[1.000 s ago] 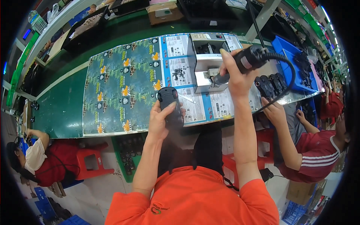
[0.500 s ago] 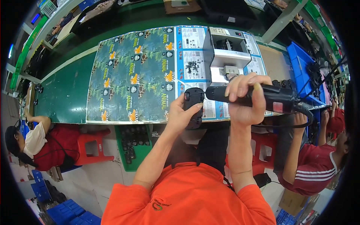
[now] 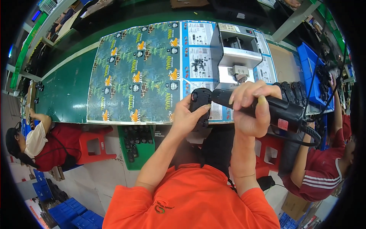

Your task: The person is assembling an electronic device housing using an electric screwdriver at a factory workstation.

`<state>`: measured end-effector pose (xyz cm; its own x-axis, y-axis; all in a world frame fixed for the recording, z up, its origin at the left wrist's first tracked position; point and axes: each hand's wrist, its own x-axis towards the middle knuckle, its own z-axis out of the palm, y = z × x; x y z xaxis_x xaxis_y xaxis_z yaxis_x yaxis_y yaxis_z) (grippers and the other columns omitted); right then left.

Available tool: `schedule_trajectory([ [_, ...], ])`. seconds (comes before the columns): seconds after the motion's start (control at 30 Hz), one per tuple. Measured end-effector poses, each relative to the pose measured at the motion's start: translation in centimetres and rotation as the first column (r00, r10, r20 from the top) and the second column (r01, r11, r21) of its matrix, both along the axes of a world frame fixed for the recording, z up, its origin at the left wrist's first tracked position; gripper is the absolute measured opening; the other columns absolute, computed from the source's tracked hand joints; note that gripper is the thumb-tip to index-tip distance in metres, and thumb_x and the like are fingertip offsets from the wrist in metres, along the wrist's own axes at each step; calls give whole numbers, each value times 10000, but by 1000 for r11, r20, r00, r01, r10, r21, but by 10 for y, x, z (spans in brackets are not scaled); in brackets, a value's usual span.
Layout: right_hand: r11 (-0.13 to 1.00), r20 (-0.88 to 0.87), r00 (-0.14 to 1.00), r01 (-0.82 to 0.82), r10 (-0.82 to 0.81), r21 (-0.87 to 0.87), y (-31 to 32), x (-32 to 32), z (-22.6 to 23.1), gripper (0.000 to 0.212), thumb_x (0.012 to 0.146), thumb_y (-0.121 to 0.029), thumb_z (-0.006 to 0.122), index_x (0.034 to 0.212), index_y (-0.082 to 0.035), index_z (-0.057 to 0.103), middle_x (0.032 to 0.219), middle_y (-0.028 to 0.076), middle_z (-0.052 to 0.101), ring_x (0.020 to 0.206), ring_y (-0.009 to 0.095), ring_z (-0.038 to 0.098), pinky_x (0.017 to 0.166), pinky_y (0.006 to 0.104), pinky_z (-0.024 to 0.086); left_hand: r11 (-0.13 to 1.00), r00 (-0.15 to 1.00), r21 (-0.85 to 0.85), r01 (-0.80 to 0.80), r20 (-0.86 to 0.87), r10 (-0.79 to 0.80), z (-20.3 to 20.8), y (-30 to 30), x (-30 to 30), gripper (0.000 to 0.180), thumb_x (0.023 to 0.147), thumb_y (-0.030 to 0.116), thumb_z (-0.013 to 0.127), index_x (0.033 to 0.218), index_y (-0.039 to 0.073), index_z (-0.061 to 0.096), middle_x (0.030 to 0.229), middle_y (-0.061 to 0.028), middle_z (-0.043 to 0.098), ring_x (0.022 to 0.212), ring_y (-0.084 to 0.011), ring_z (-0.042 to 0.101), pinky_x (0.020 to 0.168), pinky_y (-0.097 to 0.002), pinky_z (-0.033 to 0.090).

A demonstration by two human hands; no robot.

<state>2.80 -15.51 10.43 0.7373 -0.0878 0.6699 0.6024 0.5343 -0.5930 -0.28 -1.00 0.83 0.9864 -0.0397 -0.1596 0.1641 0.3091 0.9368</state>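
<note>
At the front edge of the table my left hand [image 3: 186, 117] is closed round a black toy car chassis [image 3: 201, 95], with the thumb lying across it. My right hand [image 3: 252, 105] wraps round a black electric screwdriver [image 3: 285, 114], held almost level with its nose against or very near the chassis's right side. Whether the tip sits in a screw cannot be seen. Just beyond stands a metal screw feeder [image 3: 238, 57] with an open top. Left of it, several small black parts [image 3: 199, 65] lie loose on the printed sheet.
Printed card sheets [image 3: 133, 76] cover the tabletop. Several black chassis [image 3: 293, 91] lie to the right, beside a blue bin [image 3: 310, 68] of black parts. A green tray [image 3: 136, 147] of black pieces is below the table. Co-workers sit at both sides; the screwdriver's cord [image 3: 310, 135] hangs right.
My view has shifted slightly. The screwdriver's rear end has dipped a little, while both hands keep their holds. The co-worker at right now reaches an arm toward the blue bin.
</note>
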Motion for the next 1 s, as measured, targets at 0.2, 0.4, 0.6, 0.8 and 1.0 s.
schedule_trajectory([
  [0.2, 995, -30, 999, 35, -38, -95, 8, 2, -7, 150, 927, -167, 548, 938, -41, 469, 719, 84, 494, 552, 175, 497, 565, 332, 469, 999, 999, 44, -29, 27, 28, 0, -3, -2, 291, 834, 25, 714, 1114, -24, 651, 984, -58, 702, 846, -91, 641, 759, -261, 537],
  [0.4, 989, -61, 997, 33, -42, -145, 5, -3, -15, 181, 908, -177, 587, 889, -55, 454, 707, 75, 505, 554, 169, 504, 572, 326, 470, 997, 1000, 79, -13, 20, 11, -2, -2, -2, 279, 825, 22, 717, 1094, -29, 661, 979, -59, 703, 847, -92, 640, 770, -266, 535],
  [0.6, 992, -36, 999, 33, -37, -120, 2, -5, -19, 177, 908, -184, 587, 897, -59, 462, 713, 72, 509, 562, 166, 507, 573, 325, 468, 994, 1000, 104, 19, 1, -19, -2, -3, -4, 306, 823, 0, 704, 1126, -2, 659, 1032, -47, 691, 911, -101, 620, 843, -275, 510],
  [0.8, 994, -22, 999, 39, -41, -97, 0, -9, -20, 186, 915, -198, 584, 906, -55, 466, 717, 72, 508, 563, 168, 506, 567, 327, 464, 996, 999, 85, -27, 37, 24, -1, -6, -7, 283, 821, 20, 726, 1091, -28, 660, 979, -53, 703, 842, -87, 633, 773, -266, 532],
  [1.0, 996, 17, 996, 88, -88, 21, -36, 15, 8, 225, 968, -302, 492, 949, -80, 517, 707, 52, 476, 546, 171, 480, 548, 338, 431, 882, 967, -411, -231, -193, 163, 4, -2, -1, 301, 877, 57, 669, 1163, 33, 575, 1005, -98, 673, 869, -231, 690, 750, -392, 593],
])
